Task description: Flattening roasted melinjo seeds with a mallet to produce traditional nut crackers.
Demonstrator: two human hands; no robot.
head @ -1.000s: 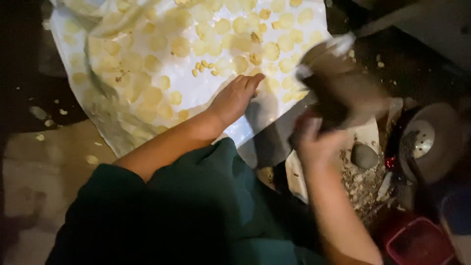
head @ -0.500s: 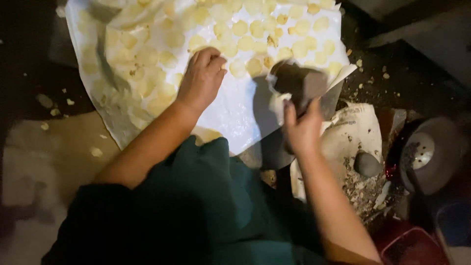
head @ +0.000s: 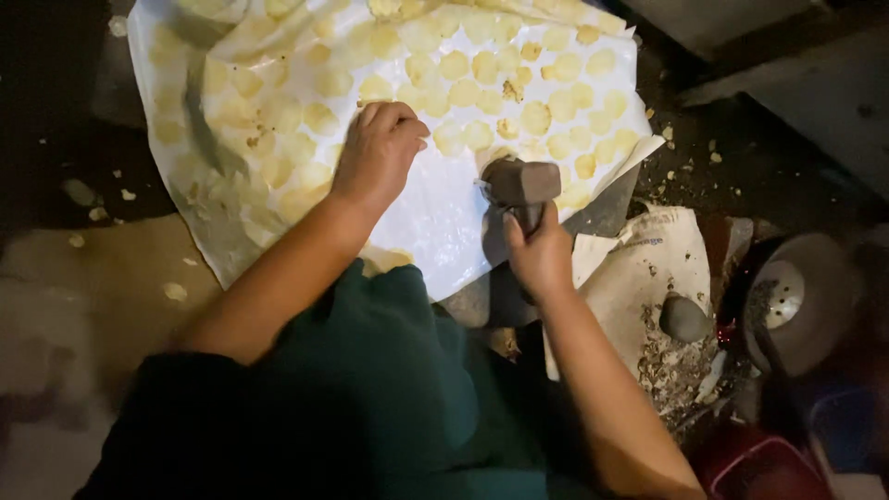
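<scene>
A white plastic sheet (head: 435, 222) lies spread on the floor, covered with several flattened pale-yellow discs (head: 535, 117). My left hand (head: 380, 148) rests on the sheet with its fingers curled, pinching at a disc near the middle. My right hand (head: 537, 255) grips the handle of a dark grey mallet (head: 519, 183), whose head hovers just above the sheet's right part. My green-clad knee fills the lower middle.
A crumpled white paper (head: 639, 278) at the right carries a dark round stone (head: 683, 318) and shell debris. A metal pot lid (head: 787, 296) sits at far right, a red container (head: 759, 468) below it. Crumbs dot the dark floor.
The mallet has come down from a raised, blurred position to just above the sheet. My left hand shifted from flat on the sheet's lower part up toward the middle and curled its fingers.
</scene>
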